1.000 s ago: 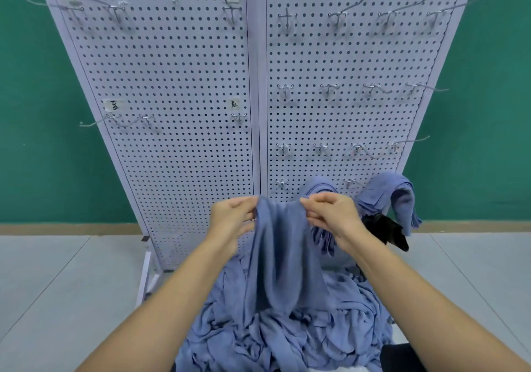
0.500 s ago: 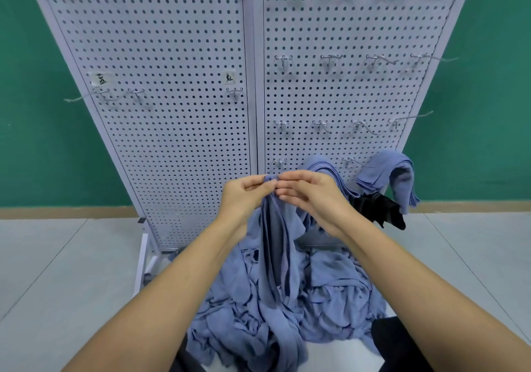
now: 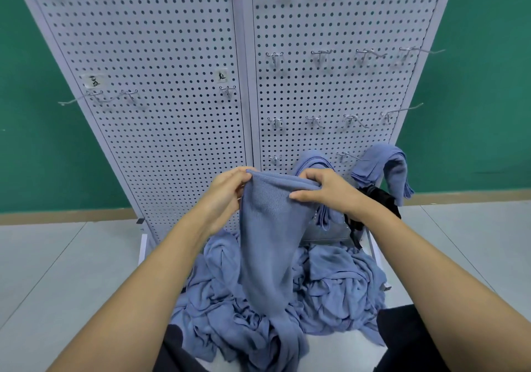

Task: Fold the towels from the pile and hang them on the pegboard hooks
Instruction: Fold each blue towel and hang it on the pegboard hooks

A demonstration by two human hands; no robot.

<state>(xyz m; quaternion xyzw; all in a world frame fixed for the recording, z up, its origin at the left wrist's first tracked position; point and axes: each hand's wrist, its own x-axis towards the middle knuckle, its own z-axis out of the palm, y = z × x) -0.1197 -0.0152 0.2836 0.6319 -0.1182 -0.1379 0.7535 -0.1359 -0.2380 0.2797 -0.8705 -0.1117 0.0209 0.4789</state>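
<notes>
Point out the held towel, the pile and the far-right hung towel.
held towel [image 3: 265, 228], head view, smooth front.
pile [image 3: 342, 281], head view, right-hand folds.
far-right hung towel [image 3: 380, 159], head view, top bend.

Touching fingertip to fingertip 0.5 s ago; now drawn apart at centre frame, left hand [image 3: 227, 192] and right hand [image 3: 330, 190], each gripping the top edge. Bunched narrow then, now spread flat between them: towel [image 3: 270, 228].
</notes>
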